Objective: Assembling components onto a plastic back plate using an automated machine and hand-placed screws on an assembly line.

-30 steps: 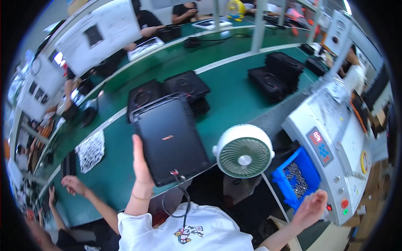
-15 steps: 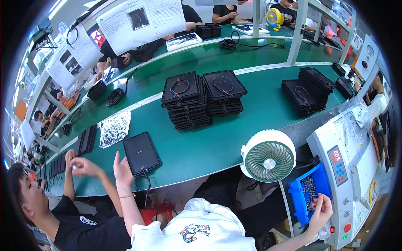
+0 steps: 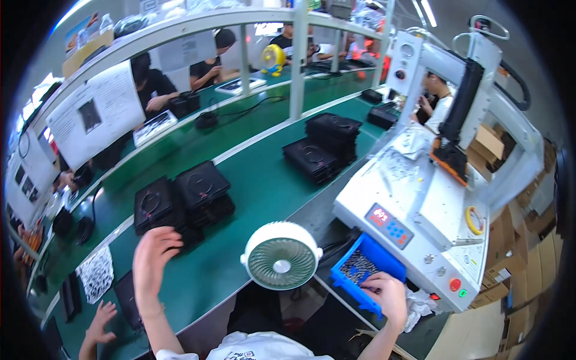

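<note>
The right hand's fingers (image 3: 373,282) bend down together into the blue bin (image 3: 389,262), their tips among the small metal parts (image 3: 358,264); whether they pinch one, I cannot tell. The right hand (image 3: 391,295) itself hangs over the bin's near edge, back upward. The left hand (image 3: 150,261) is raised above the green table (image 3: 249,180), its fingers loosely curved and slightly apart, with nothing visible in its grasp. Just beside its wrist lies a flat black panel (image 3: 126,294) on the table, partly hidden behind that arm. Another person's hand (image 3: 101,324) is near the panel's other side, fingers spread. Beyond the left hand stand two adjoining stacks of black panels (image 3: 204,185) — a coiled cable on top of each — and the hand overlaps the nearer one in view, so contact is unclear. A white fan (image 3: 282,257) sits between the two arms at the table's edge. Touching or just beside the bin is a white machine (image 3: 414,198) with a lit control panel (image 3: 390,225); crumpled clear plastic (image 3: 420,309) lies near the right wrist. Farther off are more black stacks (image 3: 312,157) and, at left, a speckled sheet (image 3: 96,274).
</note>
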Available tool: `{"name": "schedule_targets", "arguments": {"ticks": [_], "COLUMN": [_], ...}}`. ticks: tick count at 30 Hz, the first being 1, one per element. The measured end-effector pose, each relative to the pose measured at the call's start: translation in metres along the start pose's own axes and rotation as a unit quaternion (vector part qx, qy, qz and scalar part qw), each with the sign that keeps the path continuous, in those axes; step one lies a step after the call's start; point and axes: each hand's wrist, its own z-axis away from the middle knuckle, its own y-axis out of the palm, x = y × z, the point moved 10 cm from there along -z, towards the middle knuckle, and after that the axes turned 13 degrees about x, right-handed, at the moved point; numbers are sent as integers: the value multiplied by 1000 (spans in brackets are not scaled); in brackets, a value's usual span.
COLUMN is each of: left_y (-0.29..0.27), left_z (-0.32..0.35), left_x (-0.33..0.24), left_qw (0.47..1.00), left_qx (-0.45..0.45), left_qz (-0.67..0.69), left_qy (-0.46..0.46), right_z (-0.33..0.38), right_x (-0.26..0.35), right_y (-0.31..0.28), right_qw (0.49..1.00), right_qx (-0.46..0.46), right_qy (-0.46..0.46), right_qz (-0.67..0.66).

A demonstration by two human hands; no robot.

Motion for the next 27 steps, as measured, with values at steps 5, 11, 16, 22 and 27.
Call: {"name": "schedule_targets", "arguments": {"ticks": [5, 11, 16, 22, 27], "left_y": [162, 231, 210, 198, 181], "left_z": [-152, -288, -333, -316, -287], "left_x": [86, 209, 252, 240, 205], "left_qw": [951, 940, 945, 988, 954], "left_qx": [274, 262, 134, 65, 74], "left_qz": [-28, -112, -201, -21, 278], "left_qy": [-143, -188, -221, -142, -81], "right_z": [2, 0, -4, 7, 13], "right_x": [-12, -9, -1, -12, -32], "right_y": [0, -1, -1, -10, -9], "right_qw": [1000, 999, 999, 991, 972], "right_qx": [14, 3, -5, -111, -154], "right_qy": [15, 38, 34, 23, 45], "right_qz": [-18, -7, -5, -69, -170]}}
